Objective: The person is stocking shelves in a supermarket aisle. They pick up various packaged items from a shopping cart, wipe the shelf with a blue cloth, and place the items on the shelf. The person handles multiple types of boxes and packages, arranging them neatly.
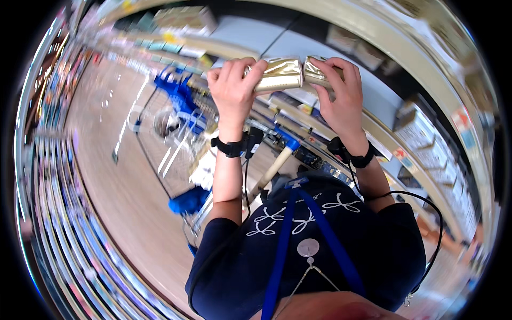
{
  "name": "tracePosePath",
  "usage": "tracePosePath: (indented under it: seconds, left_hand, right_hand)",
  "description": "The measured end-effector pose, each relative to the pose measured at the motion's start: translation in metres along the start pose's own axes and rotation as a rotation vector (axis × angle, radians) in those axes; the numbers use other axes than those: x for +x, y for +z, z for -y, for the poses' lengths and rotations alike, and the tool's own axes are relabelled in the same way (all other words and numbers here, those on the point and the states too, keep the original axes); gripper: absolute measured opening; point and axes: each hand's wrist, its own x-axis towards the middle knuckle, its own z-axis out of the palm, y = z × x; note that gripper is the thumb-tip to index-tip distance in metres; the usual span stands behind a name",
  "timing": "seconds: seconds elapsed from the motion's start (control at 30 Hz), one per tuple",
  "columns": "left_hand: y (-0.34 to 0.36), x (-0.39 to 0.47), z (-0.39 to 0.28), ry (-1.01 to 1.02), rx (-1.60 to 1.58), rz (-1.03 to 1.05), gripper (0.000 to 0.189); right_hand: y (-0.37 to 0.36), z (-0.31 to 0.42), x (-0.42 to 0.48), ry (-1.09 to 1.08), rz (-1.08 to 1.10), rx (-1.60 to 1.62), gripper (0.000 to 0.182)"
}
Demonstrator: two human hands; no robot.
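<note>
My left hand [236, 82] grips the left end of a shiny gold packet [279, 74], its thumb on the upper side. My right hand [340, 86] holds a second gold packet [320, 72] between thumb and fingers. The two packets lie end to end, with a narrow gap between them, in front of a shelf. What is printed on them is too blurred to tell. Black bands with small devices are strapped on both wrists.
Store shelves [370, 116] with white boxes [424, 140] curve along the right. A shopping cart [160, 148] with blue parts stands at left on the pale floor [120, 192]. Racks of colourful goods [80, 256] line the far left. A black cable loops beside my right arm.
</note>
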Motion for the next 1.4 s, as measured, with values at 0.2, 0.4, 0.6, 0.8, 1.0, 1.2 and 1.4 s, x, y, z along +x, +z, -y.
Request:
tracePosePath:
  seconds: [0.2, 0.4, 0.6, 0.8, 1.0, 1.2, 1.4]
  left_hand:
    - [-0.109, -0.083, 0.053, -0.311, 0.282, 0.229, 0.054]
    - [-0.173, -0.199, 0.099, -0.649, 0.403, 0.472, 0.056]
    - [-0.160, -0.295, 0.158, -1.064, 0.112, 0.847, 0.066]
    - [-0.103, -0.353, 0.187, -1.115, -0.075, 1.006, 0.074]
    - [-0.091, -0.379, 0.199, -1.265, -0.171, 1.035, 0.075]
    - [-0.082, -0.392, 0.191, -1.185, -0.067, 0.961, 0.065]
    - [-0.091, -0.396, 0.184, -1.179, -0.131, 0.875, 0.064]
  right_hand:
    - [0.093, 0.053, 0.001, -0.197, 0.288, 0.342, 0.047]
    - [0.197, 0.091, -0.028, -0.113, 0.605, 0.602, 0.040]
    - [0.305, 0.076, -0.061, 0.163, 0.996, 0.536, 0.047]
    - [0.374, 0.015, -0.089, 0.887, 1.476, 0.801, 0.040]
    - [0.403, 0.002, -0.114, 1.096, 1.564, 0.861, 0.039]
    - [0.393, 0.045, -0.121, 0.859, 1.595, 0.778, 0.039]
    - [0.403, 0.058, -0.121, 0.985, 1.363, 0.804, 0.038]
